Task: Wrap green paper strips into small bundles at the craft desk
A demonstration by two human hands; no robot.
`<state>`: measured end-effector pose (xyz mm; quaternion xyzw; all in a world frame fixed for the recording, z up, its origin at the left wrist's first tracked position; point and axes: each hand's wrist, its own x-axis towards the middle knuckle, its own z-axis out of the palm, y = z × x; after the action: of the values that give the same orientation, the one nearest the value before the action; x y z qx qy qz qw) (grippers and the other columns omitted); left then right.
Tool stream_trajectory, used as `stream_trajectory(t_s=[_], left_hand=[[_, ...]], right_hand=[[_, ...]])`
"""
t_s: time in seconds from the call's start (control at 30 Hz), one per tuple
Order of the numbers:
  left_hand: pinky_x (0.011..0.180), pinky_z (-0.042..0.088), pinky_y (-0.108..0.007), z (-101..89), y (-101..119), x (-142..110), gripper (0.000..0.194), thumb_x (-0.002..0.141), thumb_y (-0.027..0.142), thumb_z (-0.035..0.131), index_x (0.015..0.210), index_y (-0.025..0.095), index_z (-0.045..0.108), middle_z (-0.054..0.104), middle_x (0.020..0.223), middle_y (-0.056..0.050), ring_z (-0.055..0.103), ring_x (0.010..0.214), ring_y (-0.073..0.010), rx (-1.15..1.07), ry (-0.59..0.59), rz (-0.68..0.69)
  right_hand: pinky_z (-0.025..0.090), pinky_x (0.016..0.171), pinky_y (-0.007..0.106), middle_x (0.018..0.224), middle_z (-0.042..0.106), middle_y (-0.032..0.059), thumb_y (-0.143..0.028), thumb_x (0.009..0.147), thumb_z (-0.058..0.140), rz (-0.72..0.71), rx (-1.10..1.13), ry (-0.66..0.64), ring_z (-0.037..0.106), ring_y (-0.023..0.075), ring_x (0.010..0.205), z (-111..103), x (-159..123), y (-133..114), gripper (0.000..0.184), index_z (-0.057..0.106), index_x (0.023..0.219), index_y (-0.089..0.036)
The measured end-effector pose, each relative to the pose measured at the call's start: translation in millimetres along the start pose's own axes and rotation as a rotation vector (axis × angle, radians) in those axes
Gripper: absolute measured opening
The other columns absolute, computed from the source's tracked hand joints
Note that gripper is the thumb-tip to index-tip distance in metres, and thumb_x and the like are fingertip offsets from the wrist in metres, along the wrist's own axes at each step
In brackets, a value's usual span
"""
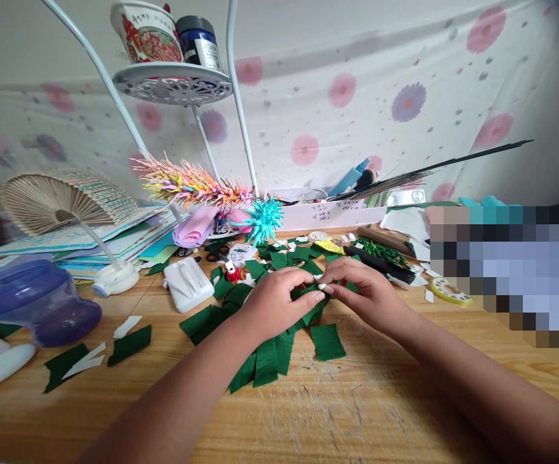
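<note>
Over the wooden table (337,406), my left hand (279,299) and my right hand (359,290) meet fingertip to fingertip. Thumbs and forefingers of both pinch a small whitish piece (322,287), too small to name more exactly. Beneath and around them lies a loose heap of dark green paper pieces (265,361), roughly square. One separate green square (328,341) rests just below my hands. A red and white small item (233,272) sits among the paper, left of my hands.
Left are a white box (188,283), a purple translucent container (32,299) and a fan (66,203). A white metal rack (173,80) stands behind, near fuzzy orange (196,183) and turquoise (264,220) decorations. Right are a black tool (385,265) and a yellow tape roll (449,291).
</note>
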<state>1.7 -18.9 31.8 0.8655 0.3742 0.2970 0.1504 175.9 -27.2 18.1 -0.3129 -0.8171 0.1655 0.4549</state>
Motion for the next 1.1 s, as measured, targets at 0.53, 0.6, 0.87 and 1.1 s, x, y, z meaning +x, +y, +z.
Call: stream_trajectory(t_s=[0.53, 0.6, 0.87, 1.1], left_hand=[[0.063, 0.039, -0.019, -0.4, 2.1, -0.7, 0.011, 0.074, 0.02, 0.05, 0.074, 0.016, 0.06, 0.06, 0.07, 0.0, 0.053, 0.067, -0.0098, -0.12, -0.085, 0.156], [0.061, 0.038, -0.019, -0.2, 1.6, -0.2, 0.013, 0.075, 0.021, 0.049, 0.073, 0.016, 0.06, 0.059, 0.067, 0.0, 0.052, 0.064, -0.0094, -0.103, -0.115, 0.17], [0.058, 0.038, -0.02, -2.0, -1.3, 0.0, 0.016, 0.074, 0.029, 0.05, 0.074, 0.019, 0.063, 0.062, 0.067, 0.001, 0.053, 0.062, -0.0105, -0.023, -0.128, 0.091], [0.056, 0.038, -0.021, -2.9, -0.4, -1.1, 0.014, 0.068, 0.03, 0.053, 0.068, 0.018, 0.061, 0.061, 0.065, 0.002, 0.053, 0.061, -0.0113, -0.052, -0.087, -0.044]], right_hand=[[0.035, 0.053, 0.02, 0.064, 0.049, -0.0023, -0.023, 0.073, 0.056, 0.396, 0.706, -0.136, 0.043, 0.0072, 0.057, -2.9, -0.5, -0.1, 0.008, 0.055, 0.075, -0.016], [0.035, 0.054, 0.02, 0.063, 0.048, -0.0024, -0.022, 0.069, 0.06, 0.411, 0.702, -0.166, 0.043, 0.0076, 0.058, -2.6, 0.3, -0.9, 0.01, 0.054, 0.071, -0.015], [0.035, 0.057, 0.023, 0.063, 0.047, -0.0021, -0.029, 0.07, 0.058, 0.42, 0.584, -0.303, 0.043, 0.0091, 0.059, -6.3, 1.9, 1.5, 0.017, 0.053, 0.07, -0.013], [0.036, 0.058, 0.023, 0.066, 0.05, 0.0001, -0.029, 0.075, 0.052, 0.359, 0.402, -0.338, 0.045, 0.0107, 0.062, -5.8, 1.5, 0.2, 0.016, 0.054, 0.072, -0.013]])
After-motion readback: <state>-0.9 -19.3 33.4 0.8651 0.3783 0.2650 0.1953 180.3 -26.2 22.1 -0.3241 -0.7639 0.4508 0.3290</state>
